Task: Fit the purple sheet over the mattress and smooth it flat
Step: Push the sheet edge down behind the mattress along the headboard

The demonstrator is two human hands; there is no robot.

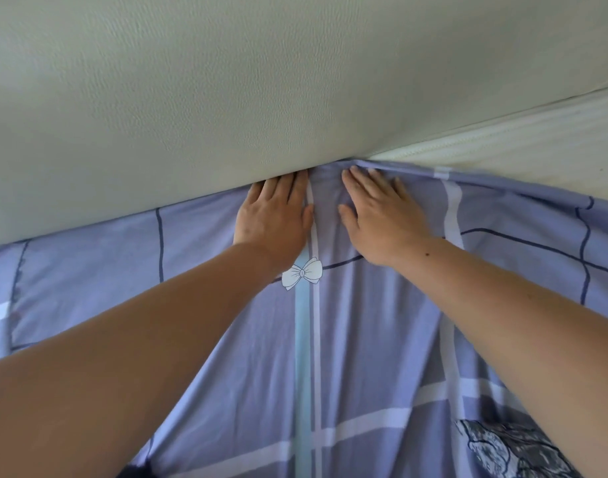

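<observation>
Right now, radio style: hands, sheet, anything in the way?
Left hand and right hand flat, pressing purple sheet at headboard. Sheet edge bunched; bare mattress showing right. Nothing blocking.

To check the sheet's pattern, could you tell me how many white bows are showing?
1: a bow on the sheet, just below the left hand; the arms may hide others.

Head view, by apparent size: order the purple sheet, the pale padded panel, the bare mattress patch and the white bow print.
Largest, unranked: pale padded panel and purple sheet; both fill much of the frame, and arms cover part of the sheet.
Then bare mattress patch.
Smallest: white bow print.
</observation>
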